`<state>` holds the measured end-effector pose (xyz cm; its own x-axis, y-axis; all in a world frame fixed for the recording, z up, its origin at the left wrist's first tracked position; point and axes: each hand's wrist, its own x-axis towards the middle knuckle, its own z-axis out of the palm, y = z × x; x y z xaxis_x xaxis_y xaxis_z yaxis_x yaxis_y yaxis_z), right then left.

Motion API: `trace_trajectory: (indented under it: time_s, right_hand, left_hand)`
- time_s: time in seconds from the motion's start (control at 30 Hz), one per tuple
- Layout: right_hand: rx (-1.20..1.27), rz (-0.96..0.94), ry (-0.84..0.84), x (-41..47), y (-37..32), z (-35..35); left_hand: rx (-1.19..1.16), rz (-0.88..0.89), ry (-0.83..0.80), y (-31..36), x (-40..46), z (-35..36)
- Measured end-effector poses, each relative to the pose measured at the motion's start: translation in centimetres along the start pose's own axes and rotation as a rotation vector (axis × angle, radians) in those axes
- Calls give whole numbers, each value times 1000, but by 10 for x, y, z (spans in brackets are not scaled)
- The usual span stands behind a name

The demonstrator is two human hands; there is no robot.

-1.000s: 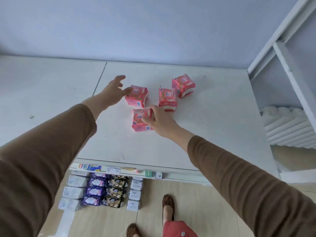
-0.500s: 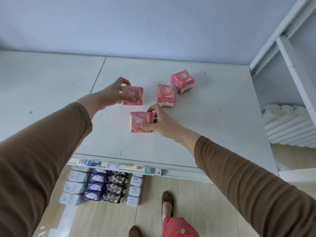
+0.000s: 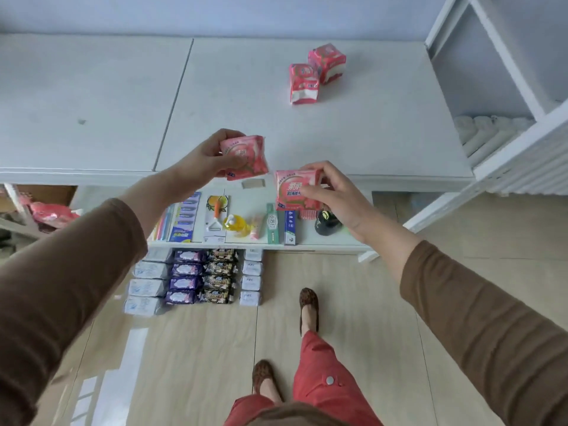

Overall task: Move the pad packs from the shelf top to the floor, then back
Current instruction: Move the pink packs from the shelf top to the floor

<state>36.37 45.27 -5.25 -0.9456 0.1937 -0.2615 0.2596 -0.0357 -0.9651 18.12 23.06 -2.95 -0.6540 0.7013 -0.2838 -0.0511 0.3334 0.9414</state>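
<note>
Two square pink plastic-wrapped pad packs were off the white shelf top (image 3: 307, 142), held in the air over its front edge. The left hand (image 3: 199, 159) gripped one pack (image 3: 246, 156), fingers curled round it; the right hand (image 3: 333, 192) pinched the other (image 3: 293, 190). Two more pink packs (image 3: 304, 83) sat touching at the shelf top's back, toward the right. Step in hand, prob.: carrying pair no. 1 down. Next: lower both to the wood floor (image 3: 353, 287) in front of the shelf top, w/ the grip kept firm, then release.

Pale blue wall (image 3: 215, 13); beige wood floor (image 3: 190, 364); white shelving (image 3: 507, 72) right.
</note>
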Motion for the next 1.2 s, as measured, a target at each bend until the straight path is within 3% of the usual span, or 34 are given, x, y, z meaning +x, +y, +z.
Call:
trace_trajectory:
  time_s: [0.27,0.53,0.97,1.2]
  right_hand:
    - [-10,178,61,-101,100,22]
    - [18,364,134,-132,224,38]
    - [-65,409,252,-73,390,96]
    - [-177,402,345,4,507,102]
  left_hand:
    - [20,-240,-155,-105,-96,59]
    - [199,-475,-167,-233,-119,113]
    - [520,-331,-203,-428,-22,122]
    - [596,-281,-134,-531,68,134]
